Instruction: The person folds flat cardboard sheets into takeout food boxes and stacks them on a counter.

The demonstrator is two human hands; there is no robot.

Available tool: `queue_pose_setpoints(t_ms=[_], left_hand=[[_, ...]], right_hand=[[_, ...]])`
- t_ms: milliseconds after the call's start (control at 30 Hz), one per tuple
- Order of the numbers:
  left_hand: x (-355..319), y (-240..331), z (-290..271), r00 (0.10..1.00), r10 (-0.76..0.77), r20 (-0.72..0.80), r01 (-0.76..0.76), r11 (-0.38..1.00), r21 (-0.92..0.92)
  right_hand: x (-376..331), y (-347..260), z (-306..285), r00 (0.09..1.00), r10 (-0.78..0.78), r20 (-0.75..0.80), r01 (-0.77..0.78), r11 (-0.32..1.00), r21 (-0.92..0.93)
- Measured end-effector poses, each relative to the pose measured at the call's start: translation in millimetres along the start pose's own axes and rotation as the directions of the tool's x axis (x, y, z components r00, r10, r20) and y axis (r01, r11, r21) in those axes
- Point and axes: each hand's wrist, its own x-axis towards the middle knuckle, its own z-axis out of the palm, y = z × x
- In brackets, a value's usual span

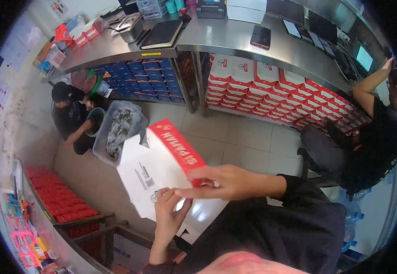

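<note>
Well off the counter (226, 40), right hand (228, 182) grips a carton's (162, 164) red edge, left hand (169, 214) touching, hold unclear.

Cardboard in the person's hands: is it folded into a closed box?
No, the cardboard is spread open as a broad white sheet, with the right hand gripping its red strip.

Open floor (239, 137) lies beyond the carton (159, 160); a tub (101, 145) (filled) blocks the left

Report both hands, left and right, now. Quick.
Left hand: fingers bent, at the carton's white side; whether it grips cannot be told.
Right hand: closed, holding the carton by its red flap.
</note>
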Motion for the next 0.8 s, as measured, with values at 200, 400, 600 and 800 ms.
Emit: queue_pose_setpoints(t_ms=[200, 400, 600, 800], left_hand=[[0, 10, 17, 0.811, -0.396, -0.430, 0.095, 0.815, -0.572], [7, 12, 14, 0.755, -0.399, -0.520, 0.124, 0.866, -0.484], [22, -1, -6, 0.684, -0.416, -0.599, -0.061, 0.786, -0.615], [21, 0, 16, 0.677, -0.400, -0.618, -0.048, 0.814, -0.579]], right_hand=[[-2, 26, 68, 0.789, -0.372, -0.489, 0.315, 0.928, -0.198], [29, 19, 77, 0.790, -0.276, -0.547, 0.196, 0.960, -0.201], [32, 45, 29, 0.846, -0.509, -0.156, 0.515, 0.857, -0.003], [33, 47, 9, 0.886, -0.460, -0.063, 0.462, 0.887, 0.021]])
